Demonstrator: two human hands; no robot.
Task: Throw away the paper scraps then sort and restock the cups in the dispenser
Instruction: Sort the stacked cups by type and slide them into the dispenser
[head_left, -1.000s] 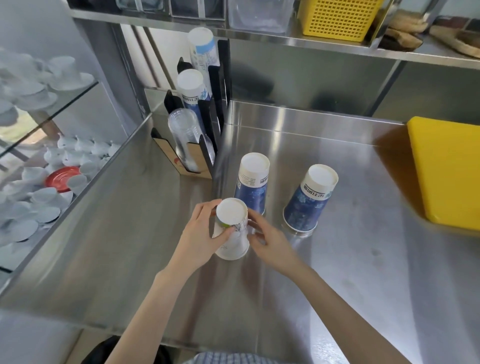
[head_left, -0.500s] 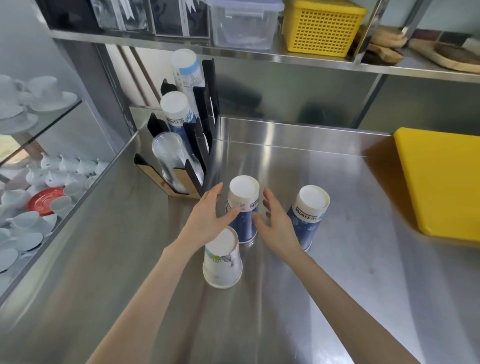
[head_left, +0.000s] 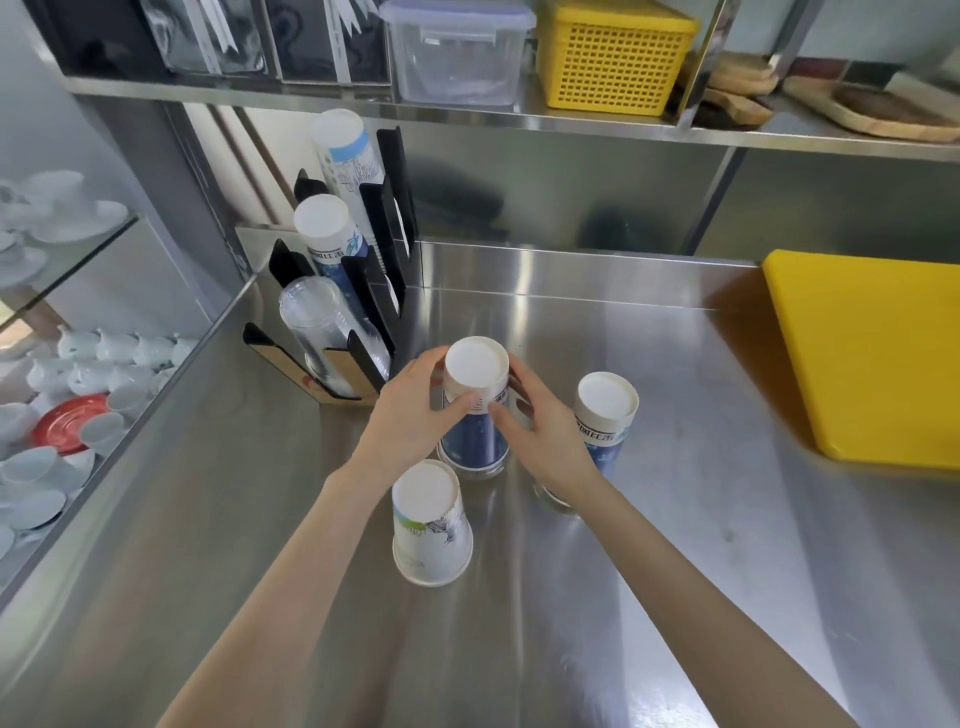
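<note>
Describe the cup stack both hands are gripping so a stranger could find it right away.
On the steel counter, in front of the black cup dispenser, three upside-down cup stacks stand. It is the middle blue stack, held between the left hand and right hand; the white stack and the other blue stack stand untouched.

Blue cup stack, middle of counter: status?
Left hand and right hand both clasp the middle blue cup stack, upside down on the counter. White cup just in front. Dispenser path clear.
</note>
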